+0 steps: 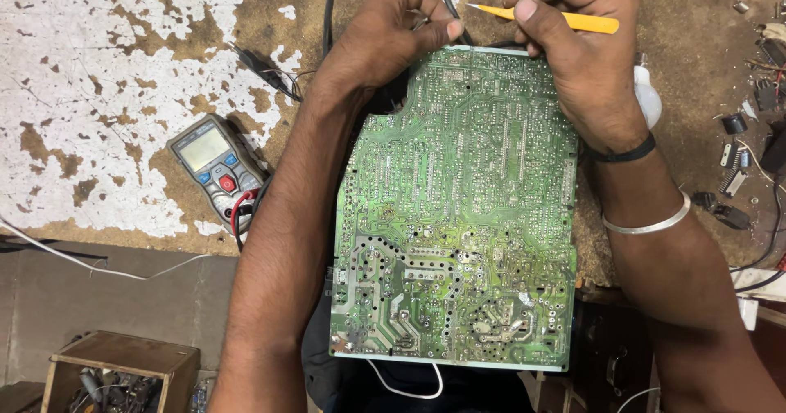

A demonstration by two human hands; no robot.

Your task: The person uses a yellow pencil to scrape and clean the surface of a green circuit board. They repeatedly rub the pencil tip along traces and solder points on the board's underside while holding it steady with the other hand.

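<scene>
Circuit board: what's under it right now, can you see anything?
The circuit board lies solder side up and hides most of what is beneath. A white wire loops out below its near edge, and black cables emerge beyond its far edge. Its component side is covered.

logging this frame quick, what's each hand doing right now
Left hand: fingers curled closed on the top edge of the green circuit board.
Right hand: closed on a yellow tool, tip pointing left above the board.

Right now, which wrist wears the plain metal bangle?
The right wrist: the silver bangle sits behind a black band, below the right hand holding the yellow tool. The left wrist is bare.
</scene>
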